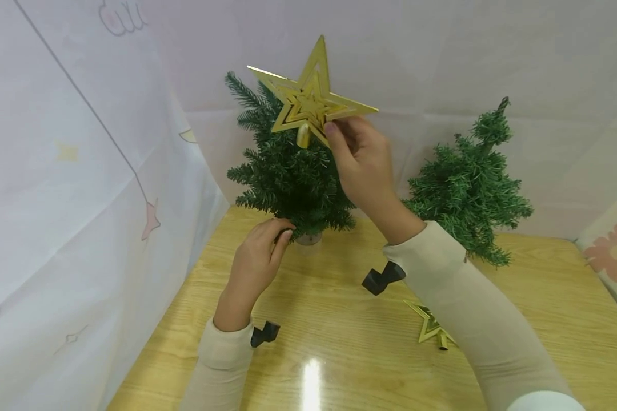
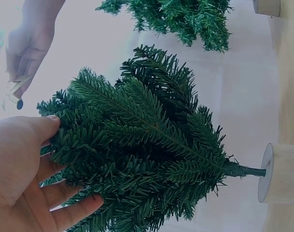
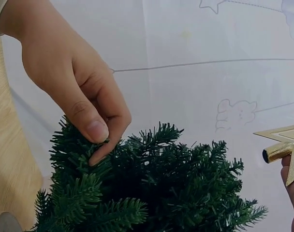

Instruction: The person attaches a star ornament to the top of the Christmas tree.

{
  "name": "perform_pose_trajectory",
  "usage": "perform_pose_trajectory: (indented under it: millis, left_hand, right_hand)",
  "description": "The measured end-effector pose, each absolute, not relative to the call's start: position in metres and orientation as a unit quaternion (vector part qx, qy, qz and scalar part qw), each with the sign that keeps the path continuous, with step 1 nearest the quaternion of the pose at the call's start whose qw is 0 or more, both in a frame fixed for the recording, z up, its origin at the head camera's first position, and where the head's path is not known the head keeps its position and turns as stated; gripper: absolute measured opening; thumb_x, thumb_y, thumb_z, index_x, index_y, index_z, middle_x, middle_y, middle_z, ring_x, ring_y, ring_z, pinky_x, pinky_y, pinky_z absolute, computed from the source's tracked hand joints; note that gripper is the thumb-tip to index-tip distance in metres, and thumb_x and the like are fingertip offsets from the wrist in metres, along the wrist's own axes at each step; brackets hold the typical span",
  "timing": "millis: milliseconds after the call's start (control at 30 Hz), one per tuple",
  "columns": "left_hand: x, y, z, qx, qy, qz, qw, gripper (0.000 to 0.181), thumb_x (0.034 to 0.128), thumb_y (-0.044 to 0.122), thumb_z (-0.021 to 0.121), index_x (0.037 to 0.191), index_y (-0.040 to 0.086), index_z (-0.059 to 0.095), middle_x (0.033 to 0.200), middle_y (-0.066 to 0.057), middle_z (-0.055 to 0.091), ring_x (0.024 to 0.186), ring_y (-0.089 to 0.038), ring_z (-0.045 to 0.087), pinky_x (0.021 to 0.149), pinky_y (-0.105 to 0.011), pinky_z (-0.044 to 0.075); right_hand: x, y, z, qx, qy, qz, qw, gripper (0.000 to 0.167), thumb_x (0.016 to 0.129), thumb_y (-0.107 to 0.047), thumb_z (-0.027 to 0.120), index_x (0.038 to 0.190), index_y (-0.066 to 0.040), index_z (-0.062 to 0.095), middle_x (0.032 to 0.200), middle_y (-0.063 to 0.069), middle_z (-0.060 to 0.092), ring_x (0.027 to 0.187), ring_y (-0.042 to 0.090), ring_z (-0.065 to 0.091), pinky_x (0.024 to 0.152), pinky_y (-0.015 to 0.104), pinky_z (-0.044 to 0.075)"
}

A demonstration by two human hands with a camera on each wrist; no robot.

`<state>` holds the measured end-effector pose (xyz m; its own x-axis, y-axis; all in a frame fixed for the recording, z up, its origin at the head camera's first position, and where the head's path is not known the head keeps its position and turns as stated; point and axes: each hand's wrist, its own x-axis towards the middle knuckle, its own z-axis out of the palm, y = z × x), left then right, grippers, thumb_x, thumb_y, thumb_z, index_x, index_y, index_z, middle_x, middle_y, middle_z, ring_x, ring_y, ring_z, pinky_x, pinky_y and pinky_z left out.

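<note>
In the head view, my right hand (image 1: 365,165) pinches a large gold star tree topper (image 1: 311,103) by a lower point, thumb in front. The star is tilted, its short socket (image 1: 303,137) hanging down, in front of the top of a green artificial Christmas tree (image 1: 295,182). At that tree's lower left, my left hand (image 1: 254,257) pinches a branch between thumb and fingers. The right wrist view shows the left hand (image 3: 72,72) gripping the branch tip from above. The star's socket (image 3: 277,152) is apart from the tree there.
A second, smaller Christmas tree (image 1: 468,194) stands at the right, leaning. Below the right forearm, another gold star (image 1: 429,325) lies on the wooden table (image 1: 319,308). The first tree has a round pale base (image 1: 308,240). Printed cloth (image 1: 493,57) hangs behind and at the sides.
</note>
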<state>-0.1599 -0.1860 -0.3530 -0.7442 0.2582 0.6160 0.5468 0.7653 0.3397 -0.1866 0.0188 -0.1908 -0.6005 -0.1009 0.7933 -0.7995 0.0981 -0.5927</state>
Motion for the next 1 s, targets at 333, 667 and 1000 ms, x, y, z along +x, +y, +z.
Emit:
perform_pose_trajectory:
  millis: [333,667,1000]
  left_hand:
    - [-0.161,-0.186,-0.351,-0.226,-0.896,-0.261,0.28,0.021,0.1037,0.028,0.049,0.114,0.016,0.063,0.115,0.001,0.064,0.109,-0.021,0.059,0.088,-0.042,0.051]
    - [-0.162,-0.184,-0.352,-0.227,-0.898,-0.257,0.276,0.022,0.1041,0.029,0.048,0.113,0.016,0.064,0.111,0.001,0.065,0.102,-0.019,0.06,0.084,-0.039,0.052]
    - [-0.162,-0.184,-0.352,-0.225,-0.902,-0.251,0.271,0.02,0.1036,0.028,0.05,0.112,0.016,0.064,0.109,0.001,0.065,0.1,-0.019,0.061,0.083,-0.039,0.052]
  right_hand:
    - [-0.217,0.018,-0.2,0.34,-0.678,0.572,0.311,0.026,0.1,-0.008,0.055,0.123,0.002,0.063,0.116,0.013,0.066,0.104,0.011,0.065,0.09,0.028,0.052]
    - [-0.221,0.017,-0.202,0.352,-0.669,0.571,0.319,0.026,0.101,-0.01,0.055,0.121,0.003,0.064,0.113,0.013,0.067,0.1,0.01,0.066,0.084,0.029,0.053]
    - [-0.229,0.015,-0.202,0.351,-0.675,0.568,0.315,0.026,0.101,-0.008,0.054,0.124,0.001,0.062,0.115,0.011,0.065,0.092,0.013,0.065,0.077,0.027,0.05]
